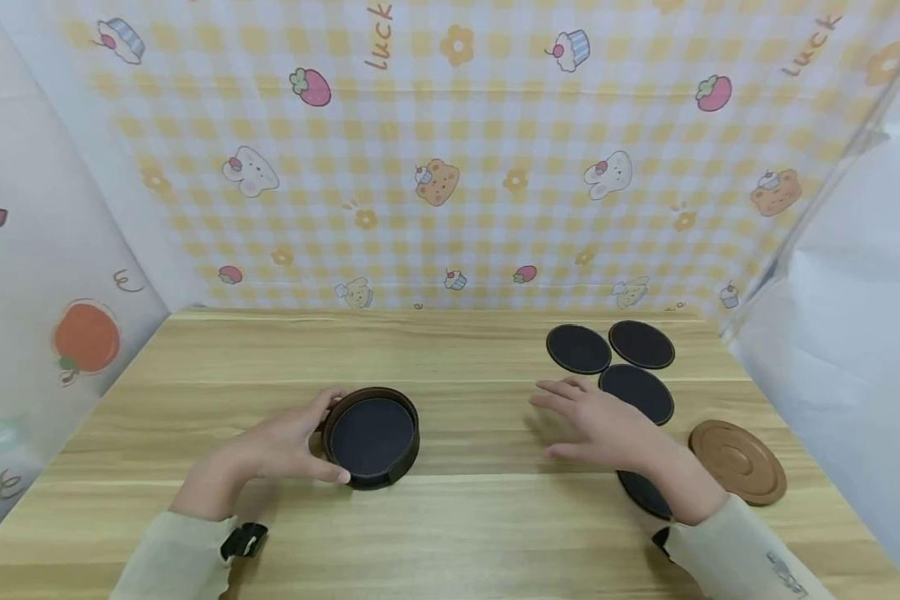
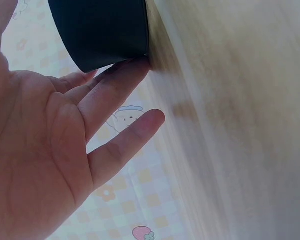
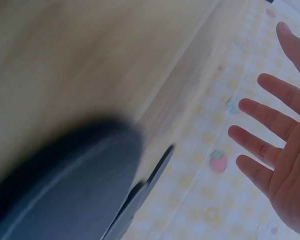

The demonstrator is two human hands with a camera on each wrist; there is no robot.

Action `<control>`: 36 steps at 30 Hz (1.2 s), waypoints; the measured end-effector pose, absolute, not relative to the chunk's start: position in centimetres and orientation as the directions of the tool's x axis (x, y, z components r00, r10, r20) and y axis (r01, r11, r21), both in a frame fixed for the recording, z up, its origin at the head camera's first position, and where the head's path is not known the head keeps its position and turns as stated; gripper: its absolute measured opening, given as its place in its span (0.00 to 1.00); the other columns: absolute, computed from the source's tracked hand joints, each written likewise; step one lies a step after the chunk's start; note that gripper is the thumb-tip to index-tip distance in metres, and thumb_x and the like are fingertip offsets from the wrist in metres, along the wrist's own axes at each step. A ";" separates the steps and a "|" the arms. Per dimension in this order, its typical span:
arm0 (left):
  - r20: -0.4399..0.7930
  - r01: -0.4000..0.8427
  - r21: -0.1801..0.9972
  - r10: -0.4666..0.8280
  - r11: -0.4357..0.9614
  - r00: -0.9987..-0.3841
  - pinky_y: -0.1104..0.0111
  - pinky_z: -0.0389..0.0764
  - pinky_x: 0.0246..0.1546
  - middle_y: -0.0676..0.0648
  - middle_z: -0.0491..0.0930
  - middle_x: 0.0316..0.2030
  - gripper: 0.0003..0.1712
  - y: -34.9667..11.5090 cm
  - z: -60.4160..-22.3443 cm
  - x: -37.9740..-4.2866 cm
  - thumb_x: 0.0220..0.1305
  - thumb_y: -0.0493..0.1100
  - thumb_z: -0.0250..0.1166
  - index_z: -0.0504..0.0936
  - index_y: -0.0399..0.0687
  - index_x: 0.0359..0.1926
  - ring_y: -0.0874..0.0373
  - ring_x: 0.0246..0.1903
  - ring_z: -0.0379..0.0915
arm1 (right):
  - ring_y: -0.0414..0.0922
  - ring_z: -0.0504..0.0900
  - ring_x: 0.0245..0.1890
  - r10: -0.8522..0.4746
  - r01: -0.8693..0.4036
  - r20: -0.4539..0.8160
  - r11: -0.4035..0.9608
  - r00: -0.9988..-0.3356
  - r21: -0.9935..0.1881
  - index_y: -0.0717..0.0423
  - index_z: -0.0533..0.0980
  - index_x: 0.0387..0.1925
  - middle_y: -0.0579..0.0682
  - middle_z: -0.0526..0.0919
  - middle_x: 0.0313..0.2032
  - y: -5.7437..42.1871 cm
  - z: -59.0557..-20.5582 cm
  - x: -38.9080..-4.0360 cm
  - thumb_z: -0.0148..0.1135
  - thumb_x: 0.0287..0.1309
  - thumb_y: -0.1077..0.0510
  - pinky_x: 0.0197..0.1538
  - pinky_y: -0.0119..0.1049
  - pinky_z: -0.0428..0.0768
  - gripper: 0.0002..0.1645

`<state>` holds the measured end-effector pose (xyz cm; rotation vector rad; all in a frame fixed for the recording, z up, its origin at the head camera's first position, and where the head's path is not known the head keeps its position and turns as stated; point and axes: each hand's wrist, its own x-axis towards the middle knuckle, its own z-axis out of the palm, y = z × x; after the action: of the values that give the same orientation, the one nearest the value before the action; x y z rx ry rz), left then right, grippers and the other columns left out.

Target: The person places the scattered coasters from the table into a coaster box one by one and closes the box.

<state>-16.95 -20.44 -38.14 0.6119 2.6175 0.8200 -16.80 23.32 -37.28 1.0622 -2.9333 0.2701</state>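
On the left half of the table sits a round dark coaster holder [image 1: 407, 463], with a black coaster [image 1: 372, 435] lying inside it. My left hand [image 1: 285, 446] holds the holder from its left side, thumb at the front and fingers round the back. In the left wrist view the fingertips touch the holder's dark wall [image 2: 102, 32]. My right hand [image 1: 607, 425] hovers over the table with spread fingers and holds nothing. Beneath and beside it lie black coasters: one [image 1: 636, 393] just behind the hand, another [image 1: 645, 493] partly hidden under the wrist.
Two more black coasters, one [image 1: 578, 348] left of the other [image 1: 642, 343], lie at the back right. A brown round disc with raised rings [image 1: 737, 462] rests near the table's right edge. A patterned cloth [image 1: 450, 233] hangs behind the wooden table [image 1: 465, 533].
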 end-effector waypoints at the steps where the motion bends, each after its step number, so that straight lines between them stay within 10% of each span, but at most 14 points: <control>1: -0.178 0.302 0.602 0.493 0.739 -0.851 0.40 0.74 0.56 0.36 0.71 0.66 0.65 -20.4 -38.1 -17.0 0.44 0.65 0.78 0.51 0.48 0.75 0.37 0.62 0.71 | 0.57 0.70 0.65 -0.629 -0.632 0.073 0.759 -0.774 -0.157 0.53 0.73 0.65 0.57 0.72 0.67 23.9 -37.3 -16.6 0.72 0.55 0.44 0.54 0.51 0.80 0.39; 36: -0.180 0.299 0.595 0.486 0.746 -0.855 0.41 0.73 0.58 0.34 0.69 0.67 0.66 -20.2 -38.1 -16.8 0.45 0.65 0.78 0.50 0.44 0.75 0.36 0.64 0.69 | 0.60 0.77 0.53 -0.461 -0.468 0.086 0.876 -0.883 -0.111 0.48 0.79 0.57 0.57 0.79 0.59 36.6 -39.6 -11.0 0.77 0.31 0.28 0.48 0.58 0.78 0.50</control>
<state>-16.77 -20.23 -38.09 0.6080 2.6217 0.8134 -10.98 36.57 -39.56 0.7407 -2.9876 0.1991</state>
